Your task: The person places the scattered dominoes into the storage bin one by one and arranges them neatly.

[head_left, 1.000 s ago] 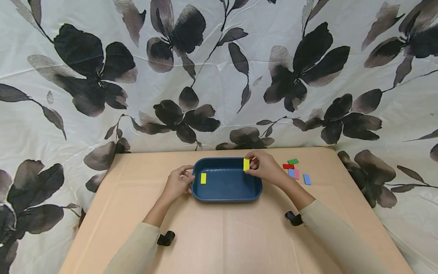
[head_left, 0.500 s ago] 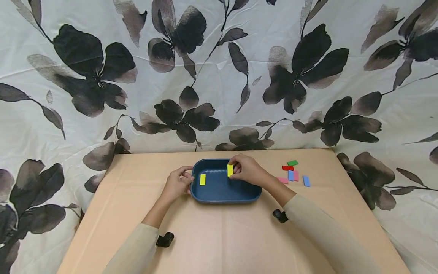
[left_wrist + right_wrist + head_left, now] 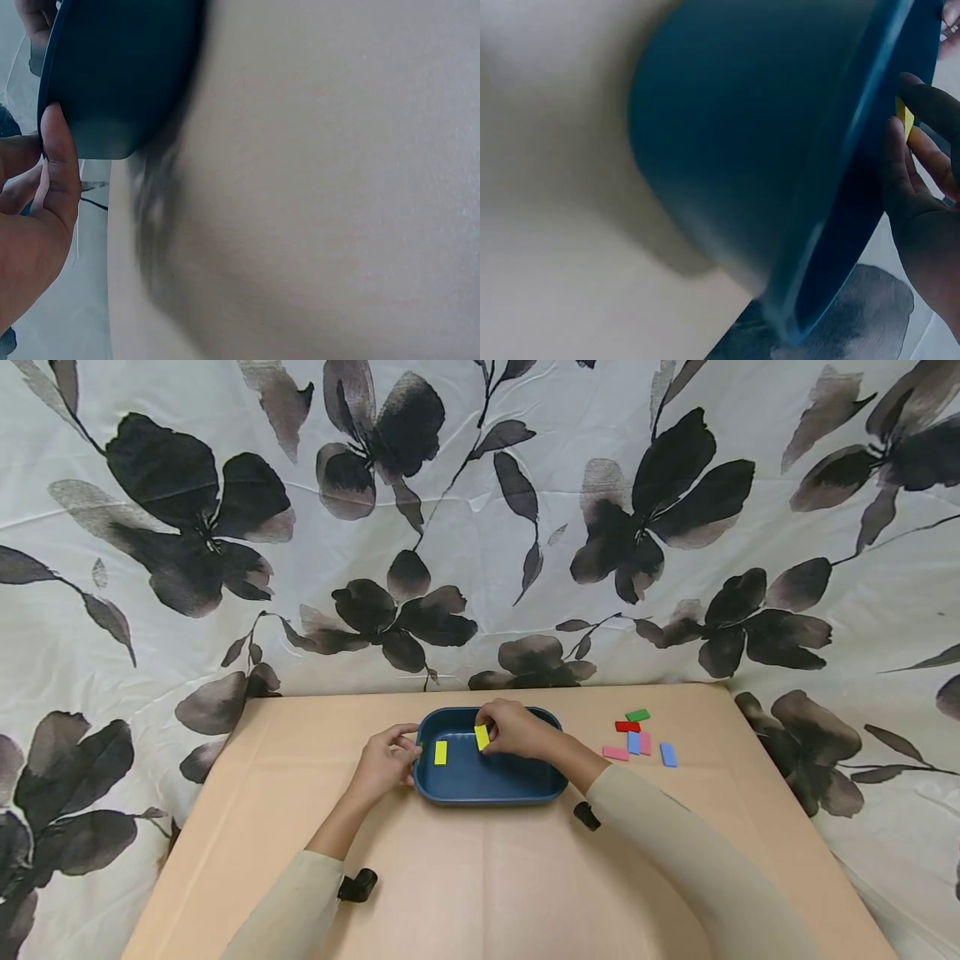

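Tan board covers the table, its bare near stretch crossed by two cream sleeves, each with a small black wrist camera beneath it. Further in, the left hand has its fingers curled against the left end of a dark blue tray, gripping the rim; the left wrist view shows the thumb pressed on the tray's edge. The tray sits at the middle of the table, nearer its far edge. Inside it, close to the left wall, a yellow tile lies flat on the floor. Just beside that one, the right hand is over the tray's inside and pinches a second yellow tile between thumb and fingertips, held upright; whether it touches the floor of the tray cannot be told. In the right wrist view only a sliver of that tile shows between the fingers, past the tray's rim. Well to the right of the tray, loose tiles lie flat on the table: a pink one nearest, then a blue and pink pair touching, a separate blue one, a red one, and a green one farthest back. Behind the table hangs a white cloth printed with dark flowers.
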